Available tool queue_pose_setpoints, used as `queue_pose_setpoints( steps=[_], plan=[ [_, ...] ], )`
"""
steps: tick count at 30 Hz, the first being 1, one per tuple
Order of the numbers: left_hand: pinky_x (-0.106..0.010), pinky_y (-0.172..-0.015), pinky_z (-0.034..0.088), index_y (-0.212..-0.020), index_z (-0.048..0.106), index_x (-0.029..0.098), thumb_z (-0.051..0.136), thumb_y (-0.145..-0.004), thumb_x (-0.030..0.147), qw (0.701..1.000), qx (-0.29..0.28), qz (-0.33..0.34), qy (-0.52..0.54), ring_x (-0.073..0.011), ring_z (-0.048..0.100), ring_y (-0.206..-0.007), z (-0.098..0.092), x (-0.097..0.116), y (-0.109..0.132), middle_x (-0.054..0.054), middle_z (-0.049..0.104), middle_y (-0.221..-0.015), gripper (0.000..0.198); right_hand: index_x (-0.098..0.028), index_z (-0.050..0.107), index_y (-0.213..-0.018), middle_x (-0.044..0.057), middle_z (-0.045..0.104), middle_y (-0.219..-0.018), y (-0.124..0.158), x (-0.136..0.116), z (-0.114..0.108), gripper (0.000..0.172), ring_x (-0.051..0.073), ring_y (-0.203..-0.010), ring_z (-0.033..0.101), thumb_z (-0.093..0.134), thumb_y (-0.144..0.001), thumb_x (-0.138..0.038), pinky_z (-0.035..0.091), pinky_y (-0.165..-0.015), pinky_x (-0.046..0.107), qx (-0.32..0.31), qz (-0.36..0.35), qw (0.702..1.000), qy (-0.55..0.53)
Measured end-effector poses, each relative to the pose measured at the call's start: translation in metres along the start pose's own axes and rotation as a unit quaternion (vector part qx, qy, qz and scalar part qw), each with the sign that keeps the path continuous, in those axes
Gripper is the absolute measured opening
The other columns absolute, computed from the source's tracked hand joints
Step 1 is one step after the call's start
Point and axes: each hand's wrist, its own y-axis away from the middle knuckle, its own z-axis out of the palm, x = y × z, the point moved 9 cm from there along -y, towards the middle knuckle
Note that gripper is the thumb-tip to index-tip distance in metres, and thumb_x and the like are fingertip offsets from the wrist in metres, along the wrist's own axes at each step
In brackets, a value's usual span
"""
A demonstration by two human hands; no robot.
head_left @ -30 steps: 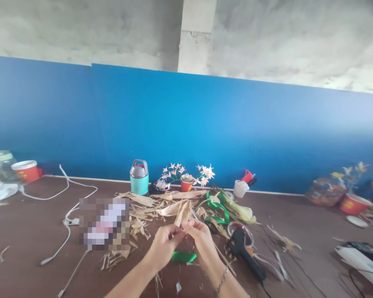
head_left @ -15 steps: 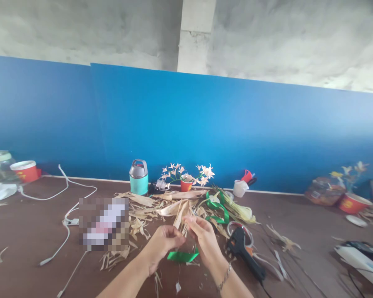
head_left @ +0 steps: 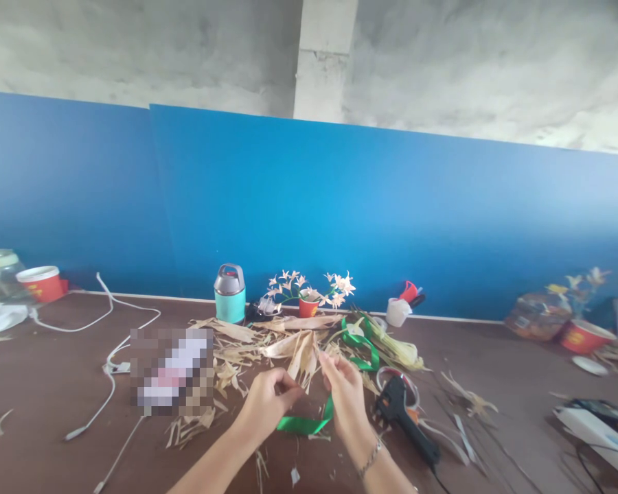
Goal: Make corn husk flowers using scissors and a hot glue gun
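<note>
My left hand (head_left: 272, 406) is closed, thumb and forefinger pinched together; anything between them is too small to make out. My right hand (head_left: 346, 392) is also pinched, its fingertips beside a dry corn husk (head_left: 303, 353), and I cannot make out what they hold. Below and between the hands curves a green ribbon (head_left: 305, 426). Its right part rises to the edge of my right hand, where it is hidden; whether it is gripped I cannot tell. Dried husk pieces (head_left: 231, 333) lie heaped beyond both hands.
A black glue gun (head_left: 408, 422) lies to the right beside a tape roll (head_left: 415, 384). Behind the heap stand a teal flask (head_left: 230, 305), a red cup (head_left: 309, 307) with husk flowers and a white cup (head_left: 397, 313). White cables (head_left: 114, 350) trail at the left.
My right hand has shifted right, and my left hand slightly left, so the gap between them is wider. More of the green ribbon shows beside my right hand.
</note>
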Motion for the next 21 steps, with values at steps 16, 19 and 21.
queue_pose_setpoints(
  steps=[16,19,21],
  plan=[
    [-0.018,-0.041,0.013,-0.064,0.058,0.014,0.076,-0.055,0.037,0.911,-0.053,-0.184,0.366,-0.0032,0.034,-0.043,0.024,-0.026,0.009,0.003,0.053,-0.059,0.031,-0.020,0.051,-0.054,0.000,0.054,-0.062,0.030,-0.032,0.037,0.027,0.015,-0.060,0.051,0.063,-0.075,-0.032,0.039,-0.059,0.026,-0.150,-0.156,0.965,0.151],
    [-0.017,-0.040,0.017,-0.064,0.055,0.015,0.073,-0.057,0.031,0.897,-0.034,-0.193,0.397,-0.0041,0.038,-0.045,0.019,-0.029,0.007,0.005,0.050,-0.058,0.026,-0.021,0.061,-0.069,0.003,0.058,-0.078,0.035,-0.037,0.044,0.008,0.018,-0.074,0.054,0.066,-0.072,-0.026,0.042,-0.069,0.028,-0.205,-0.196,0.945,0.162],
    [-0.017,-0.042,0.023,-0.066,0.055,0.016,0.071,-0.059,0.032,0.895,-0.027,-0.199,0.399,-0.0054,0.042,-0.048,0.017,-0.030,0.007,0.004,0.052,-0.060,0.025,-0.023,0.065,-0.085,0.005,0.059,-0.090,0.037,-0.039,0.046,0.015,0.020,-0.081,0.054,0.068,-0.070,-0.023,0.043,-0.073,0.030,-0.227,-0.213,0.934,0.177]
  ],
)
